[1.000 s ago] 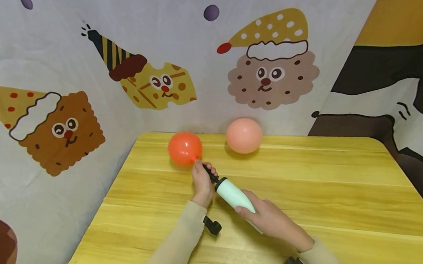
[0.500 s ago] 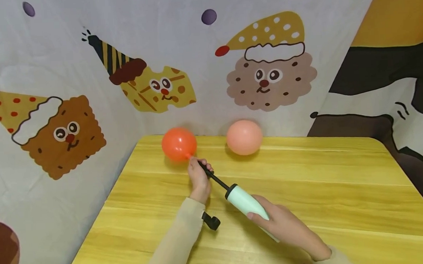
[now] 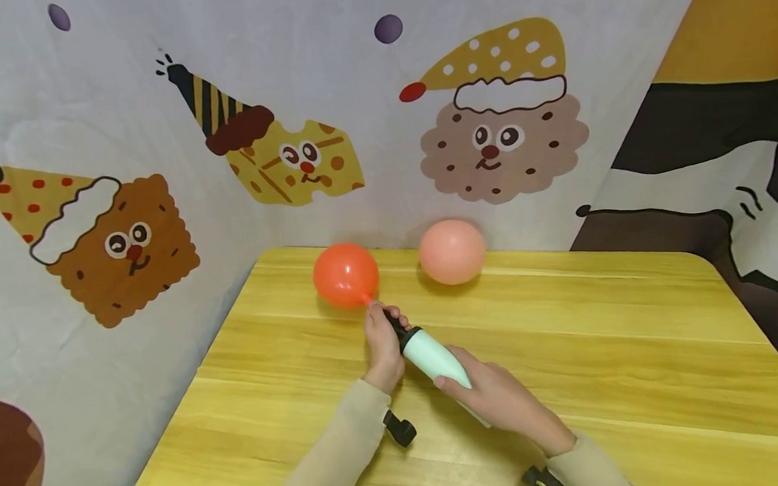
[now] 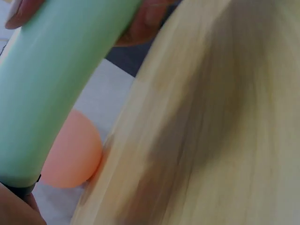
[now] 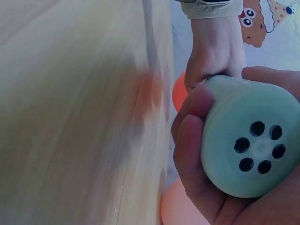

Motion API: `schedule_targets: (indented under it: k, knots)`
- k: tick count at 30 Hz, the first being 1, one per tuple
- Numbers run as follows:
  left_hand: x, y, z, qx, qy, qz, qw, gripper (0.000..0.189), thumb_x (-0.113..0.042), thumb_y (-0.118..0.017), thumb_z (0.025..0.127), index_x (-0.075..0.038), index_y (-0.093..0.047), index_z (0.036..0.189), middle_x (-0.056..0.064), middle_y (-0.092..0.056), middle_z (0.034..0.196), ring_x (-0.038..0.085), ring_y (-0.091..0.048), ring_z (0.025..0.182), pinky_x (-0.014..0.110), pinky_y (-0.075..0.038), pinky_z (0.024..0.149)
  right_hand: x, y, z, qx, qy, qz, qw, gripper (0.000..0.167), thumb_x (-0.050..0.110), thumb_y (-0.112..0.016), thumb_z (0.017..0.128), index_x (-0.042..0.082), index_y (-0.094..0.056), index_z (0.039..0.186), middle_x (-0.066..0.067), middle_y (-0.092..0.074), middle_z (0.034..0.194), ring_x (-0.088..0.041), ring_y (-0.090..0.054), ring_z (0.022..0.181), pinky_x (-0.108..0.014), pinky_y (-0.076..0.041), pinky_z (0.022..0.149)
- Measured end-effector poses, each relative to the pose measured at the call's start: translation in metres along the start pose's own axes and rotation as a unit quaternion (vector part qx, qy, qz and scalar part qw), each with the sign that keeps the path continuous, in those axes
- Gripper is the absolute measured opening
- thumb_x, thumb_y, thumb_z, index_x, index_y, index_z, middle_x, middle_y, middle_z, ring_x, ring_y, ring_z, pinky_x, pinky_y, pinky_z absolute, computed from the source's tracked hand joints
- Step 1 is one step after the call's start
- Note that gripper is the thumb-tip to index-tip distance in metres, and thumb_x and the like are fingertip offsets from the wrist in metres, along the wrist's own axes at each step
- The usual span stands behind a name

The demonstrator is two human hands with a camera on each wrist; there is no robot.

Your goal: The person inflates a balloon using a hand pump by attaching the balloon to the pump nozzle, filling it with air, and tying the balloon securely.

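Note:
A mint-green balloon pump (image 3: pixel 436 357) with a black front end slants between both hands above the table. My left hand (image 3: pixel 383 347) grips the black nozzle end, where the neck of a red-orange balloon (image 3: pixel 346 275) meets it; the fingers hide the joint. The balloon is round and inflated. My right hand (image 3: pixel 499 396) wraps round the green barrel (image 4: pixel 61 84), its thumb on top. From behind, the right wrist view shows the pump's end cap (image 5: pixel 255 145) with several dark holes, my right fingers curled about it. The black rod is hidden now, the barrel close against my left hand.
A pink inflated balloon (image 3: pixel 453 252) rests on the wooden table (image 3: pixel 608 333) near its back edge, right of the red-orange one. A cloth with cartoon food figures (image 3: pixel 503 147) hangs behind and to the left of the table.
Half a second ago the barrel was drawn back with the black rod exposed; now it is pushed up to my left hand. The red-orange balloon has shifted slightly right and down.

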State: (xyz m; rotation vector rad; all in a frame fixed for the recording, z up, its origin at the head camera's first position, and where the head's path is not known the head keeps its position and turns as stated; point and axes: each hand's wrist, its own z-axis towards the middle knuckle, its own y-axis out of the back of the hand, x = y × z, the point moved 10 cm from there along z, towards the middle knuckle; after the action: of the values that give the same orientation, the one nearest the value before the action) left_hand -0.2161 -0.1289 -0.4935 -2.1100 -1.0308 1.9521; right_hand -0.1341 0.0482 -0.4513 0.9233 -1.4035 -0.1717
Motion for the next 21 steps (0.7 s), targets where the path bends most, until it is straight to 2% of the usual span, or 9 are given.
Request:
schedule_targets:
  k: [6, 10, 14, 17, 21]
  knots:
    - [-0.012, 0.004, 0.015, -0.009, -0.012, -0.017, 0.9998, 0.039, -0.029, -0.029, 0.115, -0.009, -0.049, 0.088, -0.001, -0.050, 0.070, 0.011, -0.049, 0.053, 0.023, -0.048, 0.051, 0.005, 0.004, -0.006, -0.004, 0.000, -0.017, 0.9999, 0.066, 0.057, -0.057, 0.102, 0.020, -0.045, 0.155, -0.003, -0.068, 0.101, -0.014, -0.059, 0.076, -0.035, -0.049, 0.063]
    - [-0.033, 0.014, 0.031, -0.023, -0.024, -0.046, 0.9984, 0.038, -0.024, -0.029, 0.114, -0.010, -0.047, 0.084, -0.001, -0.049, 0.068, 0.010, -0.048, 0.050, 0.022, -0.046, 0.047, -0.001, 0.015, -0.024, 0.015, -0.016, -0.005, 0.9997, 0.066, 0.058, -0.058, 0.102, 0.023, -0.044, 0.156, -0.001, -0.067, 0.101, -0.015, -0.059, 0.076, -0.034, -0.049, 0.063]
    - [-0.051, 0.029, 0.042, -0.052, -0.037, -0.078, 0.9949, 0.034, -0.023, -0.031, 0.114, -0.012, -0.044, 0.085, -0.002, -0.048, 0.066, 0.010, -0.047, 0.049, 0.022, -0.044, 0.046, -0.004, 0.028, -0.044, 0.035, 0.009, -0.024, 0.9990, 0.061, 0.054, -0.058, 0.103, 0.022, -0.046, 0.154, 0.004, -0.065, 0.098, -0.011, -0.057, 0.075, -0.030, -0.048, 0.063]
    - [-0.048, 0.032, 0.040, -0.059, -0.034, -0.081, 0.9943, 0.032, -0.024, -0.031, 0.114, -0.012, -0.044, 0.087, -0.002, -0.048, 0.067, 0.009, -0.047, 0.051, 0.022, -0.044, 0.047, -0.005, 0.030, -0.049, 0.020, 0.023, -0.055, 0.9980, 0.060, 0.053, -0.059, 0.103, 0.020, -0.049, 0.152, 0.004, -0.066, 0.100, -0.008, -0.057, 0.077, -0.029, -0.048, 0.065]
    - [-0.028, 0.028, 0.029, -0.050, -0.010, -0.067, 0.9965, 0.031, -0.025, -0.029, 0.115, -0.011, -0.044, 0.091, -0.002, -0.048, 0.069, 0.010, -0.047, 0.053, 0.022, -0.045, 0.050, -0.007, 0.022, -0.039, -0.005, 0.016, -0.079, 0.9967, 0.063, 0.058, -0.059, 0.101, 0.018, -0.051, 0.150, 0.002, -0.067, 0.101, -0.008, -0.056, 0.077, -0.030, -0.048, 0.066]
